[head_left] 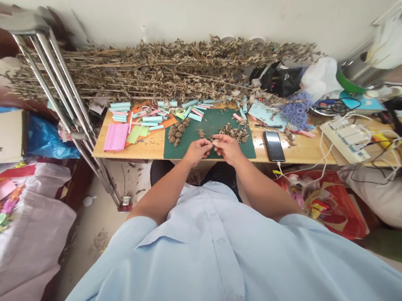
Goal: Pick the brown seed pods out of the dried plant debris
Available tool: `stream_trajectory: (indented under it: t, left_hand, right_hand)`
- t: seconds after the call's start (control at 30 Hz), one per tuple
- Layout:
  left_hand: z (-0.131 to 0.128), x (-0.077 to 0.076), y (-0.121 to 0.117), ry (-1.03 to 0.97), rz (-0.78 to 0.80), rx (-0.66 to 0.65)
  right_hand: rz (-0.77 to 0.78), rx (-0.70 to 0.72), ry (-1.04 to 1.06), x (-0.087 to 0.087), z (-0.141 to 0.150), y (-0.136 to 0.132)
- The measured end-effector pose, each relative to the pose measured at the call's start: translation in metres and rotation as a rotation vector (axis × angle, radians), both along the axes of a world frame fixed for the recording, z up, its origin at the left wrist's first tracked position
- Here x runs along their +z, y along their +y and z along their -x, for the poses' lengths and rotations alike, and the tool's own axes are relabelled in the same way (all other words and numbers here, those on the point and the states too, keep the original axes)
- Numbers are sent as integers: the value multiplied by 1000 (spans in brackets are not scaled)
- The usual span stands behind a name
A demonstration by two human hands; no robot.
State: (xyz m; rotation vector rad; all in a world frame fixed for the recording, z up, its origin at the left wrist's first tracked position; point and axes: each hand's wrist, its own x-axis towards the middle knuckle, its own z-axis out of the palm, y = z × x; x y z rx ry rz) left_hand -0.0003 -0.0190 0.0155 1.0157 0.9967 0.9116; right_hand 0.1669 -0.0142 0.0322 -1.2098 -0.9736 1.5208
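Note:
My left hand (196, 150) and my right hand (228, 146) meet over the near edge of a dark green cutting mat (215, 120) on a wooden table (150, 148). Both pinch a small pale piece (213, 142) between their fingertips; I cannot make out what it is. On the mat lie a cluster of brown dried seed heads (178, 131) to the left and a heap of dried leaf bits (234, 132) to the right. A long bundle of dried branches (164, 70) stretches across the back of the table.
Rolled teal and pink paper tubes (154, 117) and a pink sheet stack (115, 136) lie at the left. A phone (274, 145) on a cable, a power strip (343, 140), purple cord (295, 109) and bags fill the right. Metal crutches (61, 84) lean at the table's left.

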Motion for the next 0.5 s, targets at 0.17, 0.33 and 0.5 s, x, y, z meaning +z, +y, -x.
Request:
stream_trajectory:
  t: [0.17, 0.33, 0.5]
  left_hand:
    - [-2, 4, 0, 7, 36, 18]
    - [-4, 6, -1, -11, 56, 41]
    - [-4, 3, 0, -13, 35, 41]
  right_hand:
    - [22, 6, -35, 4, -4, 7]
    - [32, 7, -53, 6, -4, 11]
    - [33, -40, -59, 7, -2, 12]
